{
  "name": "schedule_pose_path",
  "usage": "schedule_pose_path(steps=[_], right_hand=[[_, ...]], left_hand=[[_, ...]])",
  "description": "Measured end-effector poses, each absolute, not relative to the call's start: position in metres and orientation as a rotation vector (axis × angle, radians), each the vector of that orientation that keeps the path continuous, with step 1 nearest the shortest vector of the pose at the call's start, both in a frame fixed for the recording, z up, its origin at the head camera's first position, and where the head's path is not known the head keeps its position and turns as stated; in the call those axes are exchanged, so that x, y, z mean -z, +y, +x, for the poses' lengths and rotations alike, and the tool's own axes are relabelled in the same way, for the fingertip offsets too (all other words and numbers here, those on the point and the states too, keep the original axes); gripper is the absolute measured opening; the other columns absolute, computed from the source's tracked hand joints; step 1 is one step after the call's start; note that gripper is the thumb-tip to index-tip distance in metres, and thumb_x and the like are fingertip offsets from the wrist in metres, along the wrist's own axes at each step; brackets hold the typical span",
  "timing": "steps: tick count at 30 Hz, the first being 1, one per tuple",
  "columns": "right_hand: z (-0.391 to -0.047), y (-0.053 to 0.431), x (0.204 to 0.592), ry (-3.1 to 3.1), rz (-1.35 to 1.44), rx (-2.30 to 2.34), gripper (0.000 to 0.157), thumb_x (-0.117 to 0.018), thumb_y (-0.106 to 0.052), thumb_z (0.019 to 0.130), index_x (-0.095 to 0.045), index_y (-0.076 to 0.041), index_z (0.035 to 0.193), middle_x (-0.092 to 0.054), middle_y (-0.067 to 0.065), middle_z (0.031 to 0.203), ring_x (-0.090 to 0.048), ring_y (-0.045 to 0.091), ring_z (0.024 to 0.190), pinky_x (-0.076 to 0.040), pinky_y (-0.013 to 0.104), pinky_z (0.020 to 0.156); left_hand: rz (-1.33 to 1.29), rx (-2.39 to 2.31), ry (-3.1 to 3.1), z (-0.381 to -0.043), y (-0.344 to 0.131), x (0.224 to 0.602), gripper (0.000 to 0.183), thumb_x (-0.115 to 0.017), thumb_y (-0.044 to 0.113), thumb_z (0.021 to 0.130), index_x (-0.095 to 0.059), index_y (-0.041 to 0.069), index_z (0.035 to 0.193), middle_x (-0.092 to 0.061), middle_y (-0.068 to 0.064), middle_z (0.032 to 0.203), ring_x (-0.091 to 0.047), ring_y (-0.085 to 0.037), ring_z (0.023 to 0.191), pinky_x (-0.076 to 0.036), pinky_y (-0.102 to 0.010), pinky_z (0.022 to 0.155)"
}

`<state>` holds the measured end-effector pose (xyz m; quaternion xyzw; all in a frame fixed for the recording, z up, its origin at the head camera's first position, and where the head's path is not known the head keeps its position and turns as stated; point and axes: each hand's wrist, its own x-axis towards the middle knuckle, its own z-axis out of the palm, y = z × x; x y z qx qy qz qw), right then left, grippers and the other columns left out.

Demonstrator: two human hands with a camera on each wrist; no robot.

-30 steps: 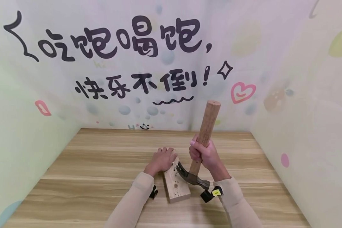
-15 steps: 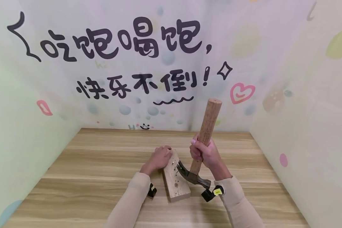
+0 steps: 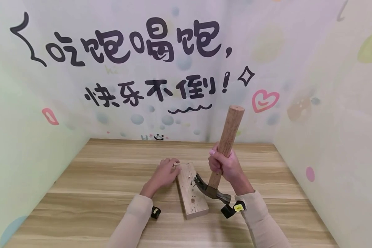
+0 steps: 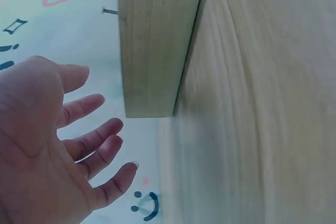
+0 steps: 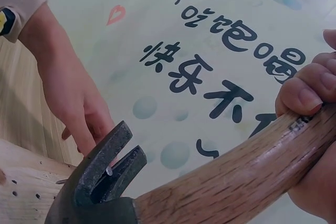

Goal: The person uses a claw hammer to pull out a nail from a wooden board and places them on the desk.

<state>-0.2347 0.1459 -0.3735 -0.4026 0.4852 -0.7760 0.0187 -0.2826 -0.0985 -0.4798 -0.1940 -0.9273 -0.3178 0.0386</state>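
Note:
My right hand (image 3: 225, 163) grips the wooden handle of a claw hammer (image 3: 232, 127), which stands handle up with its head low over the right side of a wooden block (image 3: 186, 193). In the right wrist view, a nail head (image 5: 109, 171) shows in the slot between the claw's two prongs. Two nails jut from the block's face in the left wrist view, one of them a lower nail (image 4: 110, 11). My left hand (image 3: 162, 174) is beside the block's far left end, fingers spread and loosely bent, holding nothing; a gap separates it from the block in the left wrist view.
The block lies on a wood-grain table (image 3: 96, 186), its top dotted with several small dark holes. A printed back wall (image 3: 127, 120) and a right side wall (image 3: 322, 137) enclose the table. Black wrist cameras sit at both cuffs.
My left hand has come off the top of the block and moved left, uncovering its far end. The right hand and hammer stay nearly where they were, the handle slightly higher in view.

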Motion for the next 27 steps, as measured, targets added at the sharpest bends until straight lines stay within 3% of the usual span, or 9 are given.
schedule_pose_path(steps=[14, 23, 27], right_hand=[[-0.238, 0.148, 0.371, 1.491, -1.266, 2.428, 0.028, -0.035, 0.008, 0.096, -0.050, -0.013, 0.085, -0.027, 0.006, 0.051, -0.020, 0.021, 0.037, -0.016, 0.033, 0.033], [-0.237, 0.147, 0.368, 1.489, -1.265, 2.454, 0.028, -0.035, 0.007, 0.096, -0.050, -0.014, 0.085, -0.028, 0.006, 0.051, -0.022, 0.020, 0.037, -0.017, 0.033, 0.033], [-0.237, 0.146, 0.369, 1.477, -1.243, 2.463, 0.026, -0.036, 0.006, 0.097, -0.050, -0.013, 0.086, -0.029, 0.005, 0.051, -0.022, 0.020, 0.038, -0.016, 0.033, 0.034]], left_hand=[[-0.850, 1.162, -2.711, -0.247, -0.097, 0.457, 0.031, -0.057, 0.021, 0.101, -0.061, 0.002, 0.125, -0.065, -0.006, 0.104, -0.060, -0.022, 0.097, -0.051, -0.041, 0.085], [-1.013, 1.249, -2.713, -0.229, -0.090, 0.453, 0.039, -0.059, 0.025, 0.100, -0.058, 0.004, 0.132, -0.066, -0.010, 0.117, -0.061, -0.024, 0.105, -0.053, -0.046, 0.085], [-1.050, 1.247, -2.698, -0.226, -0.086, 0.454, 0.034, -0.062, 0.023, 0.098, -0.062, 0.006, 0.127, -0.068, -0.009, 0.116, -0.062, -0.020, 0.102, -0.053, -0.037, 0.083]])
